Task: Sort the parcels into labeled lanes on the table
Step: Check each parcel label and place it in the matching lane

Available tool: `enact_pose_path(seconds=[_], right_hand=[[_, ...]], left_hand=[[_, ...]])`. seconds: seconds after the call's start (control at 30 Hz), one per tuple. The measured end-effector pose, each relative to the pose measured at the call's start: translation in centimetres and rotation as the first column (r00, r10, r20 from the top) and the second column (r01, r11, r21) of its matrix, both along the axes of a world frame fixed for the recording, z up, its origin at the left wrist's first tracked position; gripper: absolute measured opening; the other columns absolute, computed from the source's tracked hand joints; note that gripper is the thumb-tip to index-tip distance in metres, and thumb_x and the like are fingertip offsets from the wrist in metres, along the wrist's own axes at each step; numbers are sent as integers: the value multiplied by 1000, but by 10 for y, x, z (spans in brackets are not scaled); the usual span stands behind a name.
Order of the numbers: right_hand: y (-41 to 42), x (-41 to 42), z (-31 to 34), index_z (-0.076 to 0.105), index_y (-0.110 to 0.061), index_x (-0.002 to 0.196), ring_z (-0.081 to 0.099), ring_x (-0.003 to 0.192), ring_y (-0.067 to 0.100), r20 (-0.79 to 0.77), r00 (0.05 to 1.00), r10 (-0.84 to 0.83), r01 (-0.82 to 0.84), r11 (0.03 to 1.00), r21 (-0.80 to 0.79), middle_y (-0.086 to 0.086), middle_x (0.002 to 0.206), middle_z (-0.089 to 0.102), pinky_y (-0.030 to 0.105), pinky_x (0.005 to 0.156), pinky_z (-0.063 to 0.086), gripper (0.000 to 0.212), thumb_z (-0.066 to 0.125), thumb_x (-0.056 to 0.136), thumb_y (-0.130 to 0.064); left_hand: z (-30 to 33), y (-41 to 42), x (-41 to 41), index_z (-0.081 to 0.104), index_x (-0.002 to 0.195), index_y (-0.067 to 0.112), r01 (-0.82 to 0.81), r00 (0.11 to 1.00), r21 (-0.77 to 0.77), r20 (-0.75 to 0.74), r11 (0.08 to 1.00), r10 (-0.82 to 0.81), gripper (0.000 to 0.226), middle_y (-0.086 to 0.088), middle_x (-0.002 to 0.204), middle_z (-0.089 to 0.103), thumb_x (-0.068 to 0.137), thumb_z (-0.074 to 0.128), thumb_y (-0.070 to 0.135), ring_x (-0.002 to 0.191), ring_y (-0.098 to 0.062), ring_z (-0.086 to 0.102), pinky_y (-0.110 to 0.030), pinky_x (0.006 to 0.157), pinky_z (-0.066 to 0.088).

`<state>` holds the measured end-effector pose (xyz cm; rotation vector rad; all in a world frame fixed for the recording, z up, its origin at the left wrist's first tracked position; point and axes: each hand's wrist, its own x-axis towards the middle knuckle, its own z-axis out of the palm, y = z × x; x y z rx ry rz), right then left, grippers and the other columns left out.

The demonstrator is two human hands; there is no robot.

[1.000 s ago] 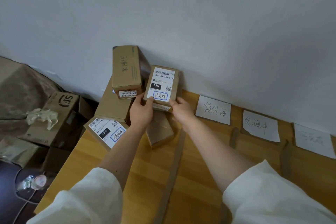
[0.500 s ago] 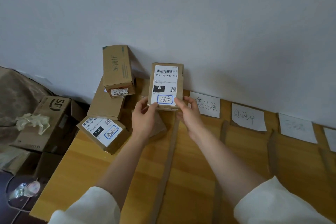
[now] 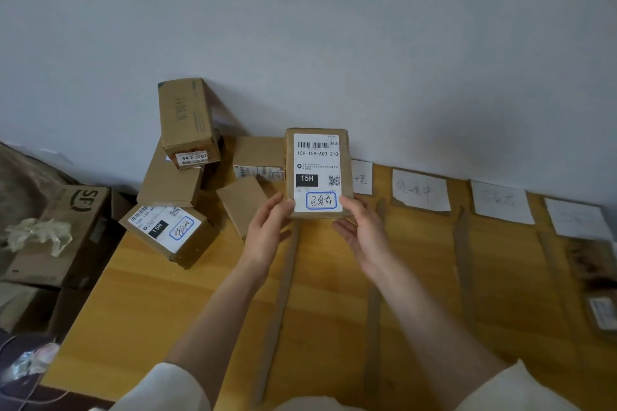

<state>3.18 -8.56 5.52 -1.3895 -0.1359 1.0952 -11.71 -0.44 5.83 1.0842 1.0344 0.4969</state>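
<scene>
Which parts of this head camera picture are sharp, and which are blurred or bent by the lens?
Head view: the label on the held parcel reads sharply; the lane papers on the right smear toward the edge; the table edge and wall line bow from the wide lens; light is soft, without glare.

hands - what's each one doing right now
Left hand: grips the labelled parcel at its lower left edge.
Right hand: holds the same parcel at its lower right corner.
</scene>
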Motion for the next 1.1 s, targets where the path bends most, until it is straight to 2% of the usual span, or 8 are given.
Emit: enact_pose_path(seconds=[0.13,0.23,0.4,0.6,0.77,0.83,0.93,1.1], right_hand=[[-28,8,-1,62,-21,109,62,97,11,-12,996,-84,84,997,2,-11,86,75,30,91,50,18,63,92,-25],[-47,13,-3,60,-20,109,63,98,13,-26,987,-161,161,987,27,-12,84,75,30,91,49,18,63,91,-24],[-78,19,-8,52,-16,127,62,109,18,-81,971,-227,228,974,9,0,106,71,33,89,50,45,68,87,-32],[-129,37,-20,55,-18,129,68,107,23,-138,954,-267,258,963,-81,6,115,72,35,86,56,60,76,77,-40],[-182,69,-25,63,-19,112,67,102,22,-155,880,-448,423,890,-172,8,110,71,35,90,53,33,71,83,-33],[-204,87,-29,64,-15,111,67,103,24,-151,840,-521,486,847,-217,10,109,71,36,92,53,39,73,80,-36],[-232,117,-37,65,-15,110,66,105,24,-128,793,-595,550,791,-269,9,111,70,35,93,53,45,76,75,-42],[-268,168,-46,66,-17,112,65,108,23,-136,727,-673,625,731,-274,8,115,70,35,98,51,54,79,68,-46]], left_hand=[[5,-24,11,45,137,24,39,999,0,5,999,-39,50,-1,119,64,91,56,41,110,-13,60,-26,86,49],[6,-41,22,47,134,24,47,999,-12,4,999,-47,46,-1,116,66,92,56,37,108,-16,62,-26,85,50],[4,-68,43,51,132,21,73,997,-34,-11,997,-74,44,-2,114,68,91,57,37,106,-18,64,-34,93,52],[-6,-108,72,53,130,24,222,971,-81,-68,972,-228,40,0,120,64,94,52,41,107,-15,62,-37,97,48],[-27,-138,101,58,123,33,351,904,-68,-237,934,-357,48,7,125,61,86,48,62,117,-15,55,-40,105,42],[-34,-150,113,55,128,29,396,876,-51,-280,917,-394,48,5,129,58,89,51,57,120,-15,52,-36,106,39],[-41,-167,131,49,137,23,482,814,-25,-356,876,-459,52,2,135,53,92,52,49,121,-16,50,-27,94,37],[-60,-185,158,44,140,22,614,673,-25,-505,789,-540,55,-3,146,45,91,54,47,129,-22,47,-36,100,44]])
